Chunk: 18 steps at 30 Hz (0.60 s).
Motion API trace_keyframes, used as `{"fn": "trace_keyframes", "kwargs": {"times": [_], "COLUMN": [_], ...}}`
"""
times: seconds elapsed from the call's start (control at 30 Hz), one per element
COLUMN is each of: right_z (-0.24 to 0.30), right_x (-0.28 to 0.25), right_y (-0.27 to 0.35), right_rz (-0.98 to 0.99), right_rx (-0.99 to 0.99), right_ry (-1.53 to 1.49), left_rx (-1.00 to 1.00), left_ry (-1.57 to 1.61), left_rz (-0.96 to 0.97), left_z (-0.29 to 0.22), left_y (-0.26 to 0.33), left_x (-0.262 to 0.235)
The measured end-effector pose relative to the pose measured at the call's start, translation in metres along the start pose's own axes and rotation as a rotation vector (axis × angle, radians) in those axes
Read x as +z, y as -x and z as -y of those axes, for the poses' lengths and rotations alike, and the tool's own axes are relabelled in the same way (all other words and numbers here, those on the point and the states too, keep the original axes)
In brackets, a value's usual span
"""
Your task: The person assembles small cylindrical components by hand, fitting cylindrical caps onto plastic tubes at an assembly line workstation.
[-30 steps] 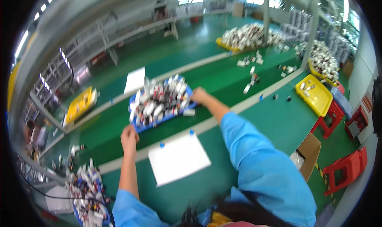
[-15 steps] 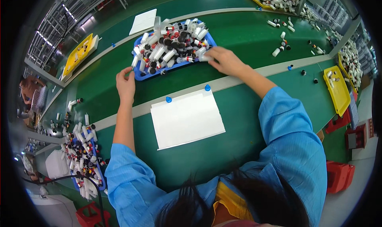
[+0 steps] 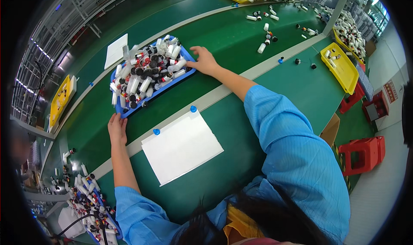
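Note:
A blue tray [image 3: 161, 90] heaped with small white and clear plastic bottles [image 3: 146, 84], with black and red caps and parts among them, lies on the green work surface ahead of me. At the tray's near left corner, my left hand [image 3: 117, 130] has its fingers stretched out with the tips against the rim; nothing shows in it. My right hand [image 3: 204, 62] is at the tray's right end, fingers apart and thumb side close to the rim, holding nothing. White sheets of paper [image 3: 183, 146] lie nearer me, with two blue cone-shaped pieces [image 3: 156, 132] on their far edge.
Another full blue tray [image 3: 103, 206] is at lower left. Yellow trays [image 3: 350, 79] stand right and far left [image 3: 52, 118]. Loose bottles [image 3: 261, 48] lie far right. A pale strip [image 3: 223, 92] crosses the green surface. A red stool [image 3: 359, 157] stands on the right.
My right hand has let go of a clear bottle, which rests in the heap, and its fingers have spread. My left fingers have straightened at the tray corner. The whole view has turned.

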State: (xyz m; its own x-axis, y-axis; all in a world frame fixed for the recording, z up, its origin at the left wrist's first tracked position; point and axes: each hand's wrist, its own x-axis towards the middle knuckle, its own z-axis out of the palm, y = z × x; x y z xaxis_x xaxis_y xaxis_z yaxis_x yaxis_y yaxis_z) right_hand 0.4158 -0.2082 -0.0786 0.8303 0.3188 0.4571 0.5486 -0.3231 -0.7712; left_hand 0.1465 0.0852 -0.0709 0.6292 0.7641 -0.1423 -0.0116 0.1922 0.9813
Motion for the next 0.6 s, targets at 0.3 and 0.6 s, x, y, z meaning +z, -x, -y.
{"fn": "trace_keyframes", "kwargs": {"times": [0.3, 0.6], "right_z": [0.012, 0.012], "right_x": [-0.009, -0.013], "right_y": [-0.049, -0.021], "right_rz": [0.722, 0.512], "right_rx": [0.47, 0.638], "right_ry": [-0.084, -0.798], "left_rx": [-0.118, -0.1], "left_ry": [0.074, 0.147], "left_rz": [0.072, 0.003], "left_z": [-0.006, -0.006], "left_y": [0.014, 0.013], "left_x": [0.007, 0.004]}}
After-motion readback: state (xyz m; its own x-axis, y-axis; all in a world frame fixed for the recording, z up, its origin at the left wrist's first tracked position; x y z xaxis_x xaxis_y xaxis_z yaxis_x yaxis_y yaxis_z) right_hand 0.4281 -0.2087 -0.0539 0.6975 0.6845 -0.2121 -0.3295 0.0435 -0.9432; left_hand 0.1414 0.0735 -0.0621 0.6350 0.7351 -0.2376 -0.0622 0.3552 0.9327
